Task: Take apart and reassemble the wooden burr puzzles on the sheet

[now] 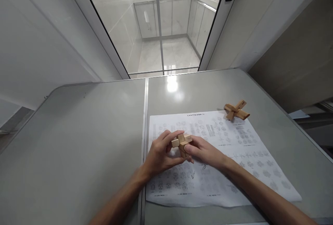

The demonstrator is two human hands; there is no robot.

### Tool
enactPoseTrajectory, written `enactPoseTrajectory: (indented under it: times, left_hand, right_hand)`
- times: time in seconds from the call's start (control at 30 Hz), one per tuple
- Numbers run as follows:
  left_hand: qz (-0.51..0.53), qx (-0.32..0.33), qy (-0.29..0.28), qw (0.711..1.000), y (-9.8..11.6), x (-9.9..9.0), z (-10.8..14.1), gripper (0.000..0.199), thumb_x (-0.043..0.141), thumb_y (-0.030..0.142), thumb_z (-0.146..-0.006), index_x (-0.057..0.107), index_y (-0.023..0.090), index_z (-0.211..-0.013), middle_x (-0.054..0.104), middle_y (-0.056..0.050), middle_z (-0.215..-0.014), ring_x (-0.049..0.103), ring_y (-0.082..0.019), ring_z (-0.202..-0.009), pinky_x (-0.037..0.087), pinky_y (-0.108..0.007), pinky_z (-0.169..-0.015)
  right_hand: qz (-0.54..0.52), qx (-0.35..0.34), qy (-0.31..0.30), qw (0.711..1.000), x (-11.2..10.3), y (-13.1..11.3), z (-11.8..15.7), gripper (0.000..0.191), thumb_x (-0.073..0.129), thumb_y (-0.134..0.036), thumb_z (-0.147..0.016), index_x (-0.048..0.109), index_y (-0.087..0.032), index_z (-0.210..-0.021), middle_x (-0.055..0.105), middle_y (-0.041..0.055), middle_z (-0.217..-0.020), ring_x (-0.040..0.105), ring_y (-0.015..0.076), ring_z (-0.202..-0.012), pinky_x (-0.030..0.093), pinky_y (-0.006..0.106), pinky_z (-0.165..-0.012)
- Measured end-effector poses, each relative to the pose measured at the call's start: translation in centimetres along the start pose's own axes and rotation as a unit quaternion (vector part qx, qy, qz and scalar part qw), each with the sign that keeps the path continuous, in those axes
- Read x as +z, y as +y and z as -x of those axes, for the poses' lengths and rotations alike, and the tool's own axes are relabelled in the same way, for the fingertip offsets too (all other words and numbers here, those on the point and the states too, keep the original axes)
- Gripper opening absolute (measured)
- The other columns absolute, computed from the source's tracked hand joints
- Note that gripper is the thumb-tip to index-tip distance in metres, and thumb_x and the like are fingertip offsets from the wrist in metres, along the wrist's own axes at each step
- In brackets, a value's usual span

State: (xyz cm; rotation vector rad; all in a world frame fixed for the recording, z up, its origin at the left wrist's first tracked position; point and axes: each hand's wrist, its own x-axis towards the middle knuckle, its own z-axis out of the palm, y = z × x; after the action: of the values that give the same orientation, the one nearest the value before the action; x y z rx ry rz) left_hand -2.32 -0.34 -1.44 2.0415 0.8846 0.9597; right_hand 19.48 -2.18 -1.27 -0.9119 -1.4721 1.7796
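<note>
Between my two hands is a small wooden interlocking puzzle (181, 144), its light blocks crossing one another. My left hand (162, 151) grips it from the left, with fingers over the top and thumb below. From the right, my right hand (201, 149) pinches it, the thumb pressed on the front block. Both hands are just above a printed instruction sheet (262, 155) covered in small diagrams. The puzzle's underside is hidden by my fingers.
A second, darker wooden puzzle (236, 110) marked 2 rests at the sheet's upper right corner. The grey folding table (104, 124) has a metal seam (144, 114) left of the sheet. Past its far edge stands a glass door (158, 27) with a kitchen behind it.
</note>
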Motion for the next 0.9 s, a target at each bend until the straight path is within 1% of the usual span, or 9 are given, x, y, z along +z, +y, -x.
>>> enactPoseTrajectory:
  times: [0.07, 0.13, 0.27, 0.37, 0.43, 0.53, 0.67, 0.8, 0.9]
  left_hand:
    - [-0.005, 0.018, 0.009, 1.0, -0.04, -0.1, -0.06, 0.066, 0.092, 0.028, -0.082, 0.065, 0.032, -0.142, 0.064, -0.006, -0.115, 0.062, -0.014, -0.083, 0.053, -0.023, -0.064]
    - [0.019, 0.027, 0.008, 0.999, -0.07, -0.19, -0.14, 0.066, 0.091, 0.027, -0.083, 0.064, 0.032, -0.143, 0.064, -0.007, -0.121, 0.064, -0.015, -0.084, 0.054, -0.023, -0.063]
    - [0.063, 0.011, 0.009, 0.998, -0.11, -0.3, -0.32, 0.068, 0.091, 0.027, -0.084, 0.061, 0.032, -0.145, 0.066, -0.002, -0.107, 0.059, -0.011, -0.072, 0.056, -0.025, -0.067]
    - [0.086, -0.003, 0.008, 0.996, -0.09, -0.43, -0.42, 0.069, 0.094, 0.027, -0.081, 0.064, 0.032, -0.143, 0.064, 0.0, -0.102, 0.059, -0.011, -0.074, 0.056, -0.027, -0.073]
    - [0.12, -0.018, -0.003, 0.993, -0.06, -0.53, -0.44, 0.069, 0.095, 0.028, -0.079, 0.065, 0.032, -0.141, 0.063, 0.0, -0.101, 0.059, -0.011, -0.074, 0.056, -0.026, -0.071]
    - [0.17, -0.035, -0.039, 0.984, 0.02, -0.66, -0.42, 0.071, 0.098, 0.034, -0.077, 0.067, 0.029, -0.14, 0.065, -0.001, -0.1, 0.062, -0.014, -0.077, 0.057, -0.027, -0.072]
    - [0.167, -0.029, -0.067, 0.983, 0.14, -0.79, -0.46, 0.073, 0.099, 0.042, -0.074, 0.069, 0.027, -0.139, 0.07, -0.006, -0.105, 0.067, -0.019, -0.085, 0.061, -0.031, -0.077]
    - [0.117, 0.0, -0.043, 0.992, 0.27, -0.81, -0.64, 0.071, 0.099, 0.042, -0.073, 0.071, 0.028, -0.136, 0.072, -0.009, -0.115, 0.071, -0.024, -0.099, 0.062, -0.037, -0.087]
    - [0.069, 0.032, -0.01, 0.997, 0.35, -0.63, -0.66, 0.067, 0.098, 0.04, -0.076, 0.07, 0.027, -0.136, 0.073, -0.008, -0.114, 0.071, -0.023, -0.096, 0.063, -0.036, -0.085]
  right_hand:
    - [0.006, 0.004, 0.012, 1.0, 0.12, -0.05, 0.04, 0.049, 0.066, -0.068, -0.1, 0.065, -0.019, -0.105, 0.061, -0.0001, -0.077, 0.058, 0.0178, -0.07, 0.048, 0.032, -0.069]
    - [0.002, -0.008, 0.013, 1.0, 0.26, -0.03, 0.04, 0.056, 0.066, -0.074, -0.097, 0.064, -0.019, -0.109, 0.065, 0.0026, -0.084, 0.059, 0.0183, -0.071, 0.05, 0.033, -0.069]
    - [0.065, -0.068, 0.046, 0.995, 0.45, 0.15, 0.13, 0.056, 0.049, -0.072, -0.106, 0.061, -0.02, -0.123, 0.071, 0.0081, -0.102, 0.064, 0.0203, -0.08, 0.054, 0.035, -0.077]
    - [0.161, -0.096, 0.124, 0.974, 0.36, 0.37, 0.28, 0.041, 0.046, -0.059, -0.112, 0.06, -0.022, -0.125, 0.072, 0.0063, -0.097, 0.064, 0.0204, -0.079, 0.051, 0.033, -0.074]
    - [0.217, -0.116, 0.157, 0.956, 0.14, 0.53, 0.36, 0.035, 0.048, -0.054, -0.113, 0.062, -0.022, -0.117, 0.068, 0.0042, -0.089, 0.059, 0.0187, -0.072, 0.047, 0.032, -0.068]
    - [0.27, -0.156, 0.157, 0.937, -0.29, 0.71, 0.43, 0.035, 0.051, -0.052, -0.111, 0.06, -0.023, -0.094, 0.059, 0.0013, -0.078, 0.05, 0.0166, -0.065, 0.041, 0.03, -0.062]
    - [0.292, -0.172, 0.136, 0.931, -0.52, 0.8, 0.44, 0.049, 0.049, -0.053, -0.11, 0.039, -0.024, -0.071, 0.042, -0.004, -0.061, 0.036, 0.0127, -0.053, 0.03, 0.029, -0.054]
    - [0.261, -0.143, 0.125, 0.947, -0.23, 0.54, 0.3, 0.054, 0.043, -0.055, -0.111, 0.033, -0.023, -0.068, 0.036, -0.005, -0.057, 0.03, 0.0111, -0.05, 0.026, 0.028, -0.052]
    - [0.182, -0.081, 0.099, 0.975, -0.04, 0.22, 0.22, 0.059, 0.042, -0.06, -0.111, 0.035, -0.023, -0.065, 0.036, -0.005, -0.055, 0.031, 0.0107, -0.049, 0.027, 0.027, -0.051]
